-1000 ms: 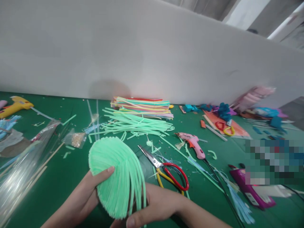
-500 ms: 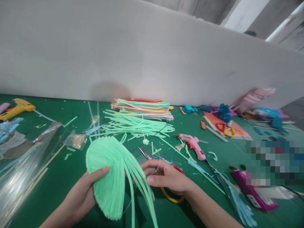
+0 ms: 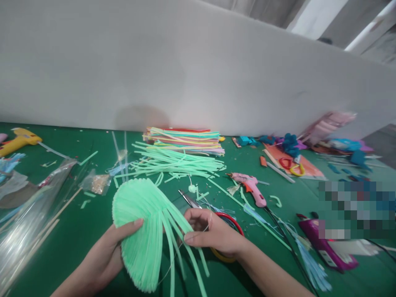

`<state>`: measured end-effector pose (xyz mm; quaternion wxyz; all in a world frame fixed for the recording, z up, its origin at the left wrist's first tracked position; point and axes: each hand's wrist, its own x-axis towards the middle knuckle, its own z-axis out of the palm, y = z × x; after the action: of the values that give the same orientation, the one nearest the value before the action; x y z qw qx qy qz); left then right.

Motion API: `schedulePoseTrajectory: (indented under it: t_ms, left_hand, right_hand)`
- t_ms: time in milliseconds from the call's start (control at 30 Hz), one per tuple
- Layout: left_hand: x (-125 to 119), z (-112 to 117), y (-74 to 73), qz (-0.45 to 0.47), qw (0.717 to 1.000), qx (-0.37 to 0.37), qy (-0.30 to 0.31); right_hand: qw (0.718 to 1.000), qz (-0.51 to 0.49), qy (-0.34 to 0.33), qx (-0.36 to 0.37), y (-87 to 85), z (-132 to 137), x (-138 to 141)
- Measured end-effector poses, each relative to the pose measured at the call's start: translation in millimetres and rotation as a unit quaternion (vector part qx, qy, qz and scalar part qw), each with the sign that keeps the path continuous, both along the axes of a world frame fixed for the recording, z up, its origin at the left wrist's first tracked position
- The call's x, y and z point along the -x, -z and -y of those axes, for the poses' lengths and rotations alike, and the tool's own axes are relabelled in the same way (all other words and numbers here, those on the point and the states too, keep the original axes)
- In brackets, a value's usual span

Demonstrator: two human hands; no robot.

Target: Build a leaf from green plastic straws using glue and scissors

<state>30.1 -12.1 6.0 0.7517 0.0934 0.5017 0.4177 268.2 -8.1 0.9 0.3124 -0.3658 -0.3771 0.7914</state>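
Note:
A mint-green, fan-shaped bundle of pipe cleaners (image 3: 140, 206) is in front of me, its strips packed side by side and several loose ends hanging to the right. My left hand (image 3: 113, 243) grips its left side, thumb on top and fingers behind. My right hand (image 3: 213, 233) pinches some of the loose pipe cleaner ends between thumb and fingers. A thin thread (image 3: 206, 225) loops over the right fingers and reappears below the bundle. Scissors (image 3: 233, 221) with red and yellow handles lie partly hidden under my right hand.
Behind the bundle lie loose green pipe cleaners (image 3: 179, 161) and a multicoloured stack (image 3: 185, 142). A pink glue gun (image 3: 253, 189) and a purple device (image 3: 326, 245) are on the right. A yellow glue gun (image 3: 23, 140) and plastic sleeves (image 3: 40, 206) are left. A grey partition (image 3: 185, 74) stands behind.
My right hand has shifted slightly, its thumb now further left over the loose ends, which have spread apart. The left hand keeps its hold. The view has moved a little.

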Motion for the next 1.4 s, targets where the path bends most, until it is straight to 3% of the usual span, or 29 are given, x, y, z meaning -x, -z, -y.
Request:
schedulePoseTrajectory:
  t_ms: [167,433,600,833,967,1100,1267,1400]
  left_hand:
    - [0.9,-2.4,0.3,0.003,1.0,-0.015,0.004]
    - [1.5,-3.2,-0.8,0.024,1.0,-0.007,-0.006]
    - [2.9,-1.9,3.1,-0.006,1.0,-0.027,0.003]
    - [2.9,-1.8,1.8,0.036,0.997,-0.043,0.061]
    - [2.3,-0.3,2.9,0.003,0.997,-0.06,0.049]
    - [0.5,2.8,5.0,0.003,0.993,-0.089,0.083]
    - [-0.7,3.9,3.9,-0.041,0.995,-0.079,0.049]
    - [-1.2,4.9,3.4,-0.038,0.995,-0.077,0.053]
  right_hand:
    - [0.998,-0.05,-0.046,0.007,1.7,3.3,4.0]
    - [0.994,0.016,-0.096,-0.049,-1.3,3.7,6.5]
    - [0.983,0.073,-0.105,-0.134,-7.6,8.2,10.6]
    - [0.992,0.011,-0.117,-0.046,-1.3,13.7,19.3]
    - [0.989,-0.001,-0.132,-0.061,-3.8,15.3,21.8]
    - [0.98,0.002,-0.179,-0.081,-2.5,19.8,21.5]
    - [0.975,-0.001,-0.213,-0.063,3.7,28.1,24.0]
    - [0.978,-0.02,-0.203,-0.041,9.4,31.2,27.9]
